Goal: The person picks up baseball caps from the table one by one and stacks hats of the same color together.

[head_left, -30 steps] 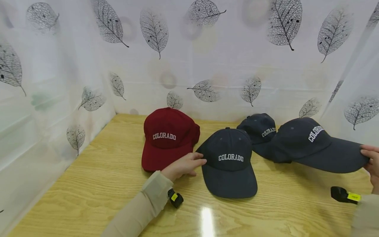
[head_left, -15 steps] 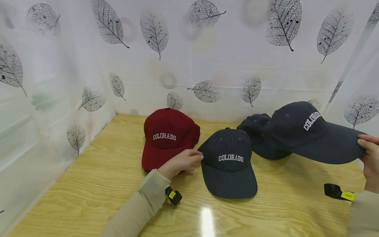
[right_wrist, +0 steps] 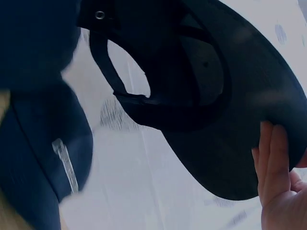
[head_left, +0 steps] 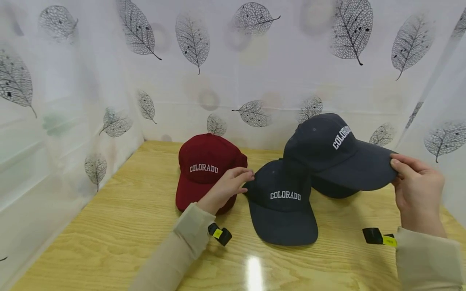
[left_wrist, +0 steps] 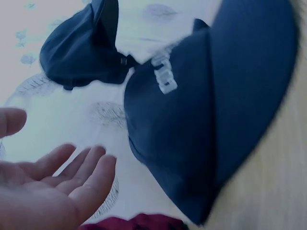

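Note:
My right hand pinches the brim of a navy baseball cap lettered COLORADO and holds it up off the table. In the right wrist view this cap's underside and back strap show, with fingers flat under the brim. Below it, a second navy cap rests on the table, brim toward me. My left hand hovers at this cap's left side; in the left wrist view its fingers are spread and loosely bent, holding nothing. A third navy cap is mostly hidden behind the held one.
A red COLORADO cap stands on the wooden table to the left, partly behind my left hand. A white curtain with leaf prints hangs along the back and sides. A light glare lies near the front.
My right hand has lifted the held navy cap and carried it left, over the back of the front navy cap. My left hand has risen slightly away from the front cap's side.

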Available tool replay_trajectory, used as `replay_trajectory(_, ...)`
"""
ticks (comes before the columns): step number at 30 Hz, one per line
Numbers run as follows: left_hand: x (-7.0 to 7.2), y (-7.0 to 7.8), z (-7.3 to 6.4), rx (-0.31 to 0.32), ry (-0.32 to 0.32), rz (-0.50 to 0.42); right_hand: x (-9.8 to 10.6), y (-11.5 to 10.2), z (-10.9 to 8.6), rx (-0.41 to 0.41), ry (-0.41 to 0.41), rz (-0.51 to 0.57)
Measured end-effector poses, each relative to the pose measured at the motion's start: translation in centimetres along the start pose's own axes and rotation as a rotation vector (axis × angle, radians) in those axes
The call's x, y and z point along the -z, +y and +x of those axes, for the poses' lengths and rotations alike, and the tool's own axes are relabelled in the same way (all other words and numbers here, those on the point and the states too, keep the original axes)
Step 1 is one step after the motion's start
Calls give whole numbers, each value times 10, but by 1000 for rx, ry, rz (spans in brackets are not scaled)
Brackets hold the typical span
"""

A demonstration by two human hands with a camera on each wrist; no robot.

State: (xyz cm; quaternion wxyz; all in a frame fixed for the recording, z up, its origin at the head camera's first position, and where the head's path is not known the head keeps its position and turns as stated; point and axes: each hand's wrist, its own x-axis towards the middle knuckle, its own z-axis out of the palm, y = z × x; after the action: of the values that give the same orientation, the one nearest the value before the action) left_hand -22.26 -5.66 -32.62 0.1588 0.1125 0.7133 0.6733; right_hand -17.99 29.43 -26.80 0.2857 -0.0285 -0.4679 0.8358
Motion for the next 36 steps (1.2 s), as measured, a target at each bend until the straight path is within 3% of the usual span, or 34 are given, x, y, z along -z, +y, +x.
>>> replay_trajectory(4, -12, 12, 4, -36, 65, -62, -11, 9, -10, -32, -138, 146)
replay_trajectory(6, -17, 17, 7, -45, 83, -90, -16, 13, -14, -38, -189, 164)
replay_trajectory(14, -31, 28, 7, -108, -15, -229, -40, 26, -31, 16, -237, 70)
replay_trajectory(22, -33, 32, -1, -171, 4, -363, -52, 40, -42, 5, -285, -70)
replay_trajectory(27, -33, 30, -2, -176, 57, -350, -52, 48, -44, -18, -332, -110)
replay_trajectory(32, -33, 28, -2, -178, 142, -278, -51, 54, -44, -61, -367, -170)
replay_trajectory(36, -33, 29, -3, -213, 163, -225, -47, 57, -40, -101, -433, -200)
